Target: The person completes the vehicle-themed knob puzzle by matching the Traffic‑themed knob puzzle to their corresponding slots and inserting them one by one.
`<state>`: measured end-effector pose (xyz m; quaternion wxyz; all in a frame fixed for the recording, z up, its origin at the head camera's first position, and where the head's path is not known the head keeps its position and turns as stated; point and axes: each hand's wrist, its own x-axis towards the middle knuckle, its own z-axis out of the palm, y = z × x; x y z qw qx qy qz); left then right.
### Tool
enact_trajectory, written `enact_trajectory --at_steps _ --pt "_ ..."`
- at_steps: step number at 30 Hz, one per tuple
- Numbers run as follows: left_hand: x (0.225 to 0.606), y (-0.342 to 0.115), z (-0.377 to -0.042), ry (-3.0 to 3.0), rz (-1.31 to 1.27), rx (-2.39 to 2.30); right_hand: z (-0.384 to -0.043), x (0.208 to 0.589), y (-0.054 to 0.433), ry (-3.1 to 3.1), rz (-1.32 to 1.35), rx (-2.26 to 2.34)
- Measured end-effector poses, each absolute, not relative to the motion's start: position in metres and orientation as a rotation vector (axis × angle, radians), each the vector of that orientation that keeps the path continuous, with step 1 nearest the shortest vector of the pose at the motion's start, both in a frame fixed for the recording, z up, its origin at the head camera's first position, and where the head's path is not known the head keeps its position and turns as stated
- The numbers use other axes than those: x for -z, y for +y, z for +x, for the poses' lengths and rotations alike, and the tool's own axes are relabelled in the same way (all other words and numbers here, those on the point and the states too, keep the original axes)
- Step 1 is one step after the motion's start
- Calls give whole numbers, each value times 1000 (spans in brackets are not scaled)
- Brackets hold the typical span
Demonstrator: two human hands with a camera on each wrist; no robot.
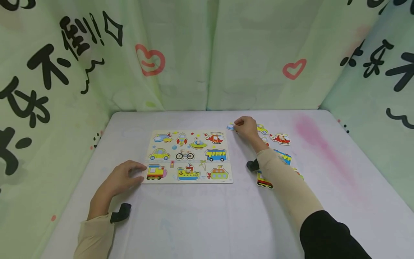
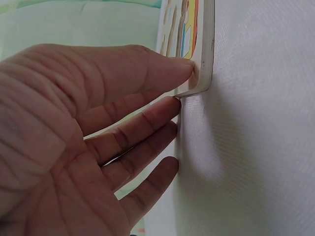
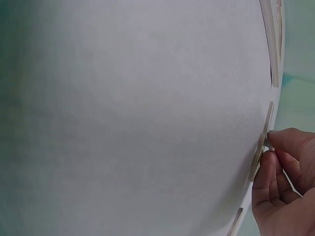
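A flat puzzle board [image 1: 191,182] printed with vehicles lies on the white table. My left hand [image 1: 121,177] is at its near left corner. In the left wrist view the thumb [image 2: 167,73] touches the corner of the board [image 2: 199,78], and the other fingers extend loosely beside and below it. Beyond the board's far right corner, my right hand [image 1: 247,127] pinches a puzzle piece with blue on it [image 1: 230,126], mostly hidden by the fingers. The right wrist view shows this piece [image 3: 256,160] edge-on, with thumb and finger on its small knob, close to the tabletop.
Right of the board lie loose pieces: a yellow car [image 1: 262,129], a red helicopter [image 1: 280,139], a blue bus [image 1: 284,157] and a train [image 1: 264,181]. My right forearm passes over others. Pale green curtains [image 1: 181,86] hang behind and beside the table [image 1: 181,223].
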<state>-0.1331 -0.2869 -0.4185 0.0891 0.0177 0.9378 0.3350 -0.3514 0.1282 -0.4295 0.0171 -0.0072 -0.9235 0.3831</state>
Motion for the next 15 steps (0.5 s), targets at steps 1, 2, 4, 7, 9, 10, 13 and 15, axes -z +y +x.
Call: enact_trajectory --at_steps 1,2,4,7,9,10,13,15 --pt "418 -287 -133 2789 49 -997 -351 430 128 -2865 -18 -1187" --pt "418 -288 -133 2789 53 -997 -351 430 127 -2861 -10 -1178" --pt "418 -288 -132 2790 62 -1001 -350 429 127 -2856 12 -1154" --pt "417 -288 -132 2792 77 -1001 -348 429 126 -2857 57 -1107" --pt "417 -288 -131 2791 81 -1004 -347 429 126 -2863 81 -1078" --pt "418 -288 -131 2790 81 -1005 -347 429 126 -2864 88 -1071" --pt "419 -289 -132 2794 89 -1004 -347 428 126 -2873 87 -1060" --pt "419 -289 -132 2797 88 -1004 -347 429 127 -2875 79 -1060"
